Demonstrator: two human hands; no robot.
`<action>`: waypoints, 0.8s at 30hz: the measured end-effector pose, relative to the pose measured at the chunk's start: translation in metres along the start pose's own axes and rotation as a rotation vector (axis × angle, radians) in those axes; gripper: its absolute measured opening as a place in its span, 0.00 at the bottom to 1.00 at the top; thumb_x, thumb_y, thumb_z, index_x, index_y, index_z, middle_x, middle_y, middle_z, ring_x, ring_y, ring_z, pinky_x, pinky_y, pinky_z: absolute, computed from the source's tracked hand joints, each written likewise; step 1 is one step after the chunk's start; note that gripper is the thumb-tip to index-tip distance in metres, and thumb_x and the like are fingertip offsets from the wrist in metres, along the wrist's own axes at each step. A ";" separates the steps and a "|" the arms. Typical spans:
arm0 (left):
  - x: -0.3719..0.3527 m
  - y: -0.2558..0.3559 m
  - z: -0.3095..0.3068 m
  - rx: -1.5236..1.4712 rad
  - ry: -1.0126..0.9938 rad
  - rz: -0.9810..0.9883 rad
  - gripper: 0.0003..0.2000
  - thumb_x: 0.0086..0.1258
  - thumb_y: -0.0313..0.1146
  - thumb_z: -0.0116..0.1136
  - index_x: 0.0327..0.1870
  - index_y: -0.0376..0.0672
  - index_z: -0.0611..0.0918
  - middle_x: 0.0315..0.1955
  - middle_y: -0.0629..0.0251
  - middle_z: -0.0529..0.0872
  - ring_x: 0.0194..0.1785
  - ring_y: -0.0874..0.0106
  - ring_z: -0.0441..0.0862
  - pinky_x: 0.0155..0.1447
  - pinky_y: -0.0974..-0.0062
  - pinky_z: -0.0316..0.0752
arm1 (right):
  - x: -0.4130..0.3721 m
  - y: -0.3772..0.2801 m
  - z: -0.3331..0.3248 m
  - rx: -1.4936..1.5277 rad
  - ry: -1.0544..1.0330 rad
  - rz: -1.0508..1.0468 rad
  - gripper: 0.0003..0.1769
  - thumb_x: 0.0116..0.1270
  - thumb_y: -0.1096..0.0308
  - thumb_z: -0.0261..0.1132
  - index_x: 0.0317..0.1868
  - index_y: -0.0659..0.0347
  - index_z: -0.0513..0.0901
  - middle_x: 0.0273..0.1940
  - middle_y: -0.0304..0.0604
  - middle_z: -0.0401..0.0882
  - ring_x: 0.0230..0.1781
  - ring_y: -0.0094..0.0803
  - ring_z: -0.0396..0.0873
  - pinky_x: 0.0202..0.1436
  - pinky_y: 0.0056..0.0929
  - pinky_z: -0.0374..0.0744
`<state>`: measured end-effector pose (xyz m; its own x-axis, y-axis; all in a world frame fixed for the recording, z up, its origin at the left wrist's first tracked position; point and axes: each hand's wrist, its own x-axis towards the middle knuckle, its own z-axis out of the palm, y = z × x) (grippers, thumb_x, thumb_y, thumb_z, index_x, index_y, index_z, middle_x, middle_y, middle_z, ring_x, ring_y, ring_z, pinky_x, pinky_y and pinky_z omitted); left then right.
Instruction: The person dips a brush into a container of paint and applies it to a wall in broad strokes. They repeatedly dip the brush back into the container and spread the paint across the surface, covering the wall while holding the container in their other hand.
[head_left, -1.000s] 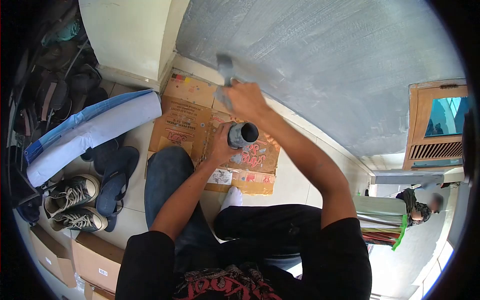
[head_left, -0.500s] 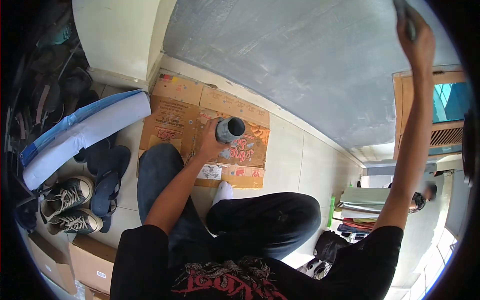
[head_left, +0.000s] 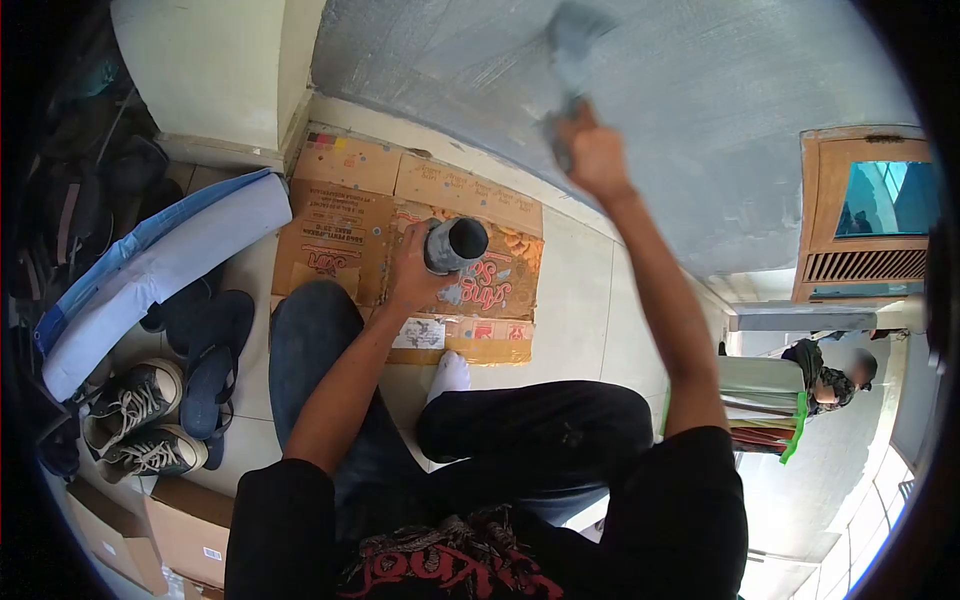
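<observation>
Two bare hands, a grey-smeared container (head_left: 445, 248) above the flattened cardboard (head_left: 335, 222) and a blurred flat-headed tool (head_left: 577, 50) beyond it.

The left hand (head_left: 412, 268) has its grip closed around the container, dark opening up; the right hand (head_left: 597, 155) grips the tool's handle before the grey wall (head_left: 700, 130), past the cardboard's far edge, though contact with the wall is unclear; left of the cardboard lie a rolled sheet (head_left: 170, 275) and laced shoes (head_left: 140, 425).

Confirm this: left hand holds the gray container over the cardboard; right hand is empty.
Wrong on one count: the head view shows the right hand holding a blurred tool. The left hand does hold the gray container over the cardboard.
</observation>
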<state>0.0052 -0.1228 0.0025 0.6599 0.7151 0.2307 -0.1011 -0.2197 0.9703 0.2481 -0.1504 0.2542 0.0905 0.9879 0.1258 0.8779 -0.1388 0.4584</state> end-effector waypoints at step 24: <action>0.008 -0.019 -0.014 0.044 -0.011 -0.082 0.39 0.47 0.20 0.80 0.62 0.37 0.70 0.56 0.55 0.80 0.61 0.64 0.80 0.63 0.62 0.81 | -0.046 -0.047 0.099 0.497 -0.220 0.088 0.17 0.69 0.52 0.64 0.50 0.51 0.87 0.43 0.50 0.87 0.43 0.49 0.86 0.46 0.47 0.83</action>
<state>0.0019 -0.1031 -0.0130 0.6728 0.7246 0.1493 -0.0136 -0.1897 0.9817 0.2490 -0.1820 0.1399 0.2225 0.9727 -0.0664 0.9742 -0.2245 -0.0234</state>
